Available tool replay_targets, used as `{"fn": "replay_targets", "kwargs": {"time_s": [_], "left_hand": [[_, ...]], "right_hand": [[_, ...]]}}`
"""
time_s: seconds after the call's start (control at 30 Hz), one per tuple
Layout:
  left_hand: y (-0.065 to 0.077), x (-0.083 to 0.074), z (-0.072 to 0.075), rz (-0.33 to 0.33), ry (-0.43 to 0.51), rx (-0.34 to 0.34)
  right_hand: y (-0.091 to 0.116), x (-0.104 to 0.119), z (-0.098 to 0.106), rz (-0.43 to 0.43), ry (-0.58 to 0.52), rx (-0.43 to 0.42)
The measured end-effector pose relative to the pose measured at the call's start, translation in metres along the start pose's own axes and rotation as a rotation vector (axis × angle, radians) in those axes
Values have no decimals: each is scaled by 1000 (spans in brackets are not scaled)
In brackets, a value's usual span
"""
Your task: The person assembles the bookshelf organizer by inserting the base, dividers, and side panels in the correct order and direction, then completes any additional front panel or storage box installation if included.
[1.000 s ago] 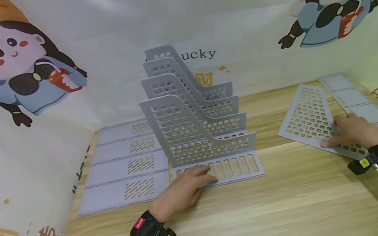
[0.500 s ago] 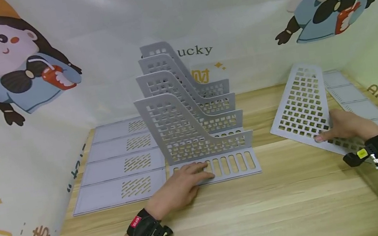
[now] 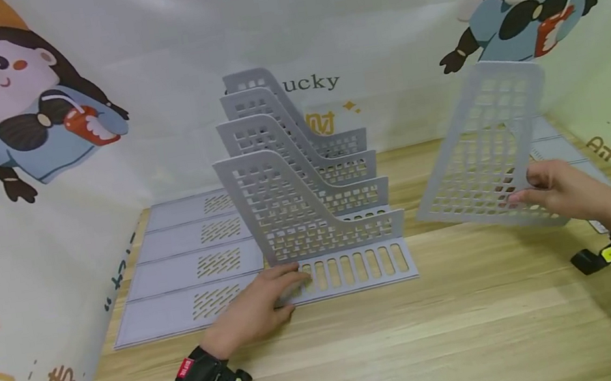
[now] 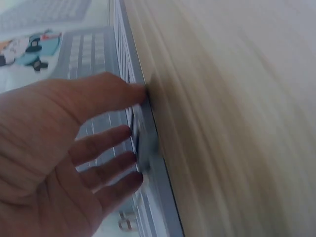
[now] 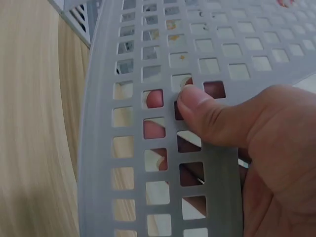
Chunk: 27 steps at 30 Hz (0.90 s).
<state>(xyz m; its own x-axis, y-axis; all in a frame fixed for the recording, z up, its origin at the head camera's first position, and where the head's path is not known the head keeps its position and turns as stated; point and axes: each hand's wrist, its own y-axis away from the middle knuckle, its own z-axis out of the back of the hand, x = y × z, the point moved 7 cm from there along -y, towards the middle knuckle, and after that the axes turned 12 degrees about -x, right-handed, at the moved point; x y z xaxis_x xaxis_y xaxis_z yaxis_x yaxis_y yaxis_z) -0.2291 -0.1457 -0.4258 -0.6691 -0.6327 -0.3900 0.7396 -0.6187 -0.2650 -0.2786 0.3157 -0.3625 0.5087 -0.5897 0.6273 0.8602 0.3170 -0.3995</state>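
A grey magazine rack (image 3: 290, 209), part assembled, stands mid-table with several perforated dividers upright on a slotted base (image 3: 354, 269). My left hand (image 3: 257, 303) rests on the base's front left corner. In the left wrist view its thumb lies at the base's edge (image 4: 165, 192), with the other fingers loosely spread above. On the right, my right hand (image 3: 573, 193) pinches a loose perforated divider (image 3: 487, 137) by its lower right side and holds it tilted up over the table. The right wrist view shows the thumb (image 5: 202, 111) on the near face and fingertips through the holes behind.
Left of the rack, a flat grey panel (image 3: 157, 272) in several sections with slanted slots lies on the wooden table (image 3: 365, 353). Another long panel (image 3: 554, 147) lies at the right, partly behind the held divider. A printed sheet (image 3: 167, 59) covers the back and sides.
My right hand has lifted the loose divider from the table and tilted it more upright. My left hand has slid left along the base's front edge.
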Motion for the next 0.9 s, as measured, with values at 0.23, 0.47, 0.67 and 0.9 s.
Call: {"fn": "replay_targets", "kwargs": {"time_s": [0.23,0.47,0.67,0.9], "left_hand": [[15,24,11,75,37,23],[19,29,14,71,62,19],[18,31,14,85,68,11],[20,33,14,119,91,6]], "right_hand": [[3,16,-14,65,-43,46],[7,29,-36,227,-12,121],[11,30,-37,227,-20,126],[13,31,-41,190,5,153]]}}
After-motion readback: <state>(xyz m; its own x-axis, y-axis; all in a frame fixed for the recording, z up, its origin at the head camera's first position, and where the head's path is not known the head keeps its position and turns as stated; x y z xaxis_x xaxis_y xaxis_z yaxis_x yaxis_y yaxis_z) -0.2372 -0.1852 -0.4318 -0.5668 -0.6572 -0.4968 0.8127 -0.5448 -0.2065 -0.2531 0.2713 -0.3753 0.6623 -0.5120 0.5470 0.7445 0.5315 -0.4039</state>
